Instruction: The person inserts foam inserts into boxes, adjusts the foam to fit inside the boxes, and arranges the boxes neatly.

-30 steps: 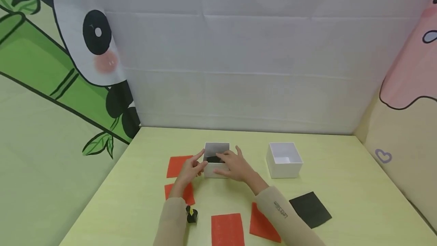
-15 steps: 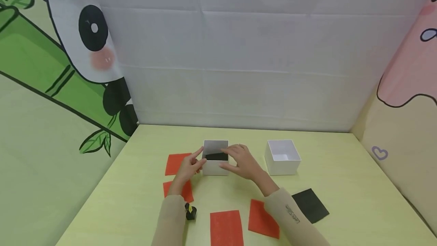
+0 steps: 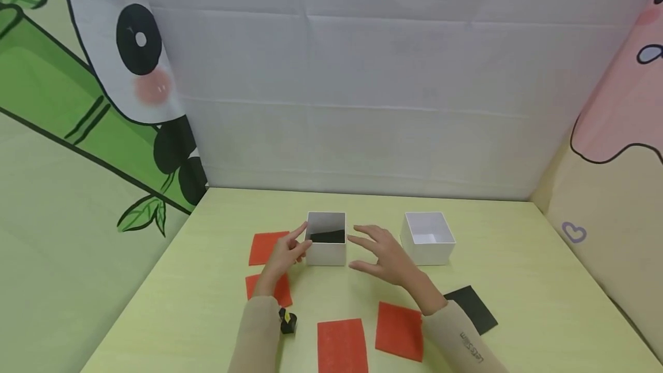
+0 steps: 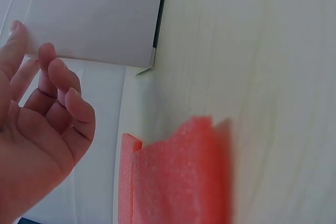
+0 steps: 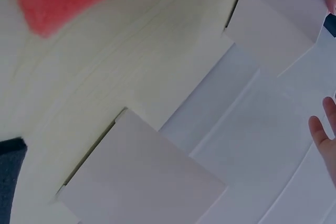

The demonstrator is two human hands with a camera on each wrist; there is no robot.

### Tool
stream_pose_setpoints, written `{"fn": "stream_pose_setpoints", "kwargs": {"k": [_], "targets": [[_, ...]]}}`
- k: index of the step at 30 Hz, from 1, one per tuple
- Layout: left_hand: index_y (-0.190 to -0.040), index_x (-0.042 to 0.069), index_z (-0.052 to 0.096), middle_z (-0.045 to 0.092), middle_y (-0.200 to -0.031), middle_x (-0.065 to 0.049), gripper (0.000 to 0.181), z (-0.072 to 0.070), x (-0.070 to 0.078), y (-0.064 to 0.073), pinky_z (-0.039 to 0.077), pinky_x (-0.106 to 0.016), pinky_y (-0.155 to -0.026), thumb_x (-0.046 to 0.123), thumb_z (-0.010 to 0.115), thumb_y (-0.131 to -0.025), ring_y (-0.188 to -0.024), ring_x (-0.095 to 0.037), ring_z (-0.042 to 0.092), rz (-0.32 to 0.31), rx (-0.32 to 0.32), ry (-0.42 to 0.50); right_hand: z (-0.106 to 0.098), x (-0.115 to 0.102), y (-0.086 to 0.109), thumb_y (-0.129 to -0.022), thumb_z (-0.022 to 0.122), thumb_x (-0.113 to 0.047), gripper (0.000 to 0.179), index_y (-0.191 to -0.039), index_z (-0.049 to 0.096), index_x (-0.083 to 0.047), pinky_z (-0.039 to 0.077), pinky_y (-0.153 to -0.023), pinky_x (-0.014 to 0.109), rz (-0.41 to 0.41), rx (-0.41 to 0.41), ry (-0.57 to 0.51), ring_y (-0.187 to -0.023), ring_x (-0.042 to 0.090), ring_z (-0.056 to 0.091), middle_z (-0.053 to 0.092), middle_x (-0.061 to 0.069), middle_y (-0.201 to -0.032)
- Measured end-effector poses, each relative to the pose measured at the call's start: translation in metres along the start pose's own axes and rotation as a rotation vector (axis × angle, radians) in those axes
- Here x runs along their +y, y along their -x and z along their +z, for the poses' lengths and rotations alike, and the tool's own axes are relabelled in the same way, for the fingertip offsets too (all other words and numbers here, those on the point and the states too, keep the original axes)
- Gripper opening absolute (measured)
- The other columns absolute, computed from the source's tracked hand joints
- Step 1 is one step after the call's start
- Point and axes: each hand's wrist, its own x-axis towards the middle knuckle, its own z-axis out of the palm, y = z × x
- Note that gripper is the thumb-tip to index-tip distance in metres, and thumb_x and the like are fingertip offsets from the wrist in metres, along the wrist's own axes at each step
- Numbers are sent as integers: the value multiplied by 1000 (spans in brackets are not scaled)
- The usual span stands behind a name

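Observation:
My left hand (image 3: 282,258) is at the left side of a white box (image 3: 326,255), index finger and thumb stretched out to its left rim and front corner. In the left wrist view, the other fingers of the left hand (image 4: 50,124) are loosely bent beside the box's wall (image 4: 100,19). A black foam sheet (image 3: 328,237) lies inside this box. My right hand (image 3: 388,255) holds nothing; its fingers are spread just off the box's right side. In the right wrist view, fingertips of the right hand (image 5: 329,142) show at the right edge.
A second white box (image 3: 429,252) stands to the right. Red foam sheets lie at the left (image 3: 263,249) and at the front (image 3: 343,347). Another black foam sheet (image 3: 473,308) is partly behind my right sleeve. A small black object (image 3: 288,322) with a yellow mark sits beside my left sleeve.
My right hand has come out of the left box and moved right, uncovering the black foam sheet inside. The left hand has stayed at the box. The view has tilted slightly.

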Motion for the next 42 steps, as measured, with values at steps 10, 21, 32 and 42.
{"fn": "stream_pose_setpoints", "kwargs": {"k": [10, 21, 32, 42], "targets": [[-135, 20, 42, 51, -62, -7, 53, 1, 0, -1, 39, -26, -53, 18, 61, -85, -56, -19, 48, -17, -11, -16, -18, 0, 27, -86, 47, -53, 56, -120, 57, -9, 38, -88, 45, 25, -19, -13, -114, 25, 43, 49, 10, -124], [-135, 19, 41, 51, -63, -6, 53, 1, -1, -1, 39, -25, -52, 17, 61, -86, -56, -19, 48, -8, -12, -8, -37, 5, 61, -84, 55, -48, 52, -118, 58, -8, 41, -84, 45, 69, -16, 9, -110, 28, 46, 49, 12, -122], [-136, 19, 40, 51, -63, -7, 54, 0, -1, -1, 39, -25, -53, 19, 60, -86, -56, -19, 48, -7, -1, -6, -57, 15, 91, -81, 61, -43, 50, -116, 59, -7, 39, -83, 47, 92, -22, 44, -109, 31, 46, 50, 15, -121], [-136, 20, 40, 49, -62, -6, 54, 0, -2, -1, 38, -24, -51, 17, 60, -86, -55, -18, 47, -15, -10, -14, -72, 19, 122, -75, 70, -36, 52, -118, 59, -8, 40, -81, 47, 197, -101, 91, -108, 29, 46, 49, 14, -123]]}}
